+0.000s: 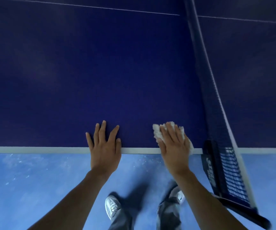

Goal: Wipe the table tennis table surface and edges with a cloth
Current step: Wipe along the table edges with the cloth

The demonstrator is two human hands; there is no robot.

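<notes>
Head: one cloth point(157, 132) (under right hand point(173, 146)), one table point(100, 72).

Matt, even-looking dark blue worktop point(100, 72) with a flat painted white edge line point(34, 149). Fluffy, nubbly white cloth point(158, 131). Open woven mesh net point(230, 165). Smooth blue floor point(34, 188), faintly sheeny, scuffed white. Shiny silvery shoe point(111, 207).

We see a dark blue table tennis table point(100, 72) with a flat matte top, a white band point(34, 149) along its near edge and a thin white line across its far part. A crumpled, fluffy white cloth point(158, 132) lies on the top just inside that near edge, near the dark net point(216, 105). Our right hand point(173, 146) presses it flat, and its fringes show around the fingers.
</notes>
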